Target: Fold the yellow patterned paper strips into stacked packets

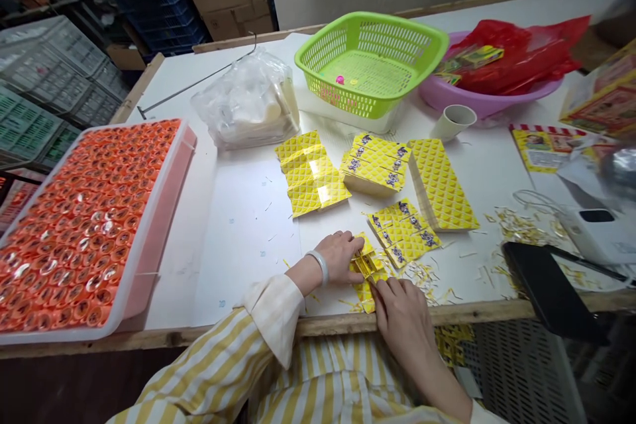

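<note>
Close to the table's front edge, my left hand (pixel 336 258) has its fingers curled over the left side of a yellow printed card piece (pixel 366 266), which looks partly folded or slotted. My right hand (pixel 405 311) pinches the lower right part of the same piece; its fingertips are partly hidden. Just beyond lies a set of yellow cards with dark figures (pixel 405 232). Behind it stand a thick stack of similar cards (pixel 376 162) and a taller block of patterned yellow card (pixel 442 189). Creased yellow sheets (pixel 312 175) lie to the left.
A white tray full of orange round pieces (pixel 84 225) fills the left side. Farther back are a clear plastic bag (pixel 248 103), a green basket (pixel 370 69), a purple basin (pixel 489 103) and a cup (pixel 454 121). Paper scraps (pixel 422 275) and a black phone (pixel 549 288) lie at right.
</note>
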A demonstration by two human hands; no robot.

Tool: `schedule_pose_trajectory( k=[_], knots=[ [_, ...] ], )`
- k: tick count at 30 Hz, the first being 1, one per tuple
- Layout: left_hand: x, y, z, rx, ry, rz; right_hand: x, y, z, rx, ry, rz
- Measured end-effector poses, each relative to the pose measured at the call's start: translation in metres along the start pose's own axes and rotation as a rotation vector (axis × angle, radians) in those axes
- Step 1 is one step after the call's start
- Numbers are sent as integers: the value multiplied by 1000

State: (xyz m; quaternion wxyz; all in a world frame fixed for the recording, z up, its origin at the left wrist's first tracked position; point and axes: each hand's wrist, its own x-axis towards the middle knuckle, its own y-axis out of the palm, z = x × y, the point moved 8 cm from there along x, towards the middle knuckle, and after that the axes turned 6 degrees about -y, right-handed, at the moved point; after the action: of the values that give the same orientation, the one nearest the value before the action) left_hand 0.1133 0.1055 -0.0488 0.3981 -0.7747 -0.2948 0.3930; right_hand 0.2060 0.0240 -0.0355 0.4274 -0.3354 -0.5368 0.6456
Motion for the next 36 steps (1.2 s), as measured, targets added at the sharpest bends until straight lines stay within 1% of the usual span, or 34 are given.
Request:
schedule_pose_trajectory(
  k=[5, 9, 12, 14, 16, 17, 19, 21, 22, 23, 25, 26, 27, 28, 30, 32, 34, 36],
  knots=[
    [1, -1, -2, 25, -12, 31, 5, 4, 0, -16, -4, 32],
    [-3, -2, 0, -47, 38, 39, 7, 7, -3, 16, -6, 46],
    [-6, -2, 3, -106, 49, 30, 6, 0, -11, 180, -31, 75],
    [-7, -1, 3, -111, 42, 20, 6, -7, -15, 327, -65, 121],
    [-7, 0, 3, -100, 32, 12, 7, -10, -17, 406, -114, 178],
    [-6, 0, 2, -95, 26, 7, 7, -10, -16, 403, -142, 199],
    [-8, -1, 2, -103, 9, 10, 8, -7, -13, 329, -179, 209],
    [-12, -2, 1, -154, -3, 7, 9, -3, -11, 235, -170, 169],
    [-16, -6, 1, -190, -10, -36, 8, -1, -10, 205, -153, 143],
    [-22, -12, 0, -221, -21, -122, 7, 0, -9, 188, -134, 117],
    [-38, -27, -1, -248, -49, -382, 5, 2, -8, 185, -100, 77],
    [-48, -31, -3, -241, -56, -503, 4, 3, -8, 196, -89, 71],
    [-56, -31, -6, -225, -53, -576, 3, 4, -9, 211, -80, 71],
    [-60, -26, -11, -205, -40, -595, 3, 6, -9, 227, -72, 75],
    [-60, -8, -17, -169, -20, -529, 1, 8, -12, 258, -57, 82],
    [-55, 9, -17, -133, -40, -465, 1, 10, -14, 287, -44, 84],
    [-50, 18, -14, -100, -71, -454, 1, 8, -17, 325, -22, 57],
    [-47, 20, -13, -72, -78, -453, 2, 2, -20, 377, -5, -7]
  ],
)
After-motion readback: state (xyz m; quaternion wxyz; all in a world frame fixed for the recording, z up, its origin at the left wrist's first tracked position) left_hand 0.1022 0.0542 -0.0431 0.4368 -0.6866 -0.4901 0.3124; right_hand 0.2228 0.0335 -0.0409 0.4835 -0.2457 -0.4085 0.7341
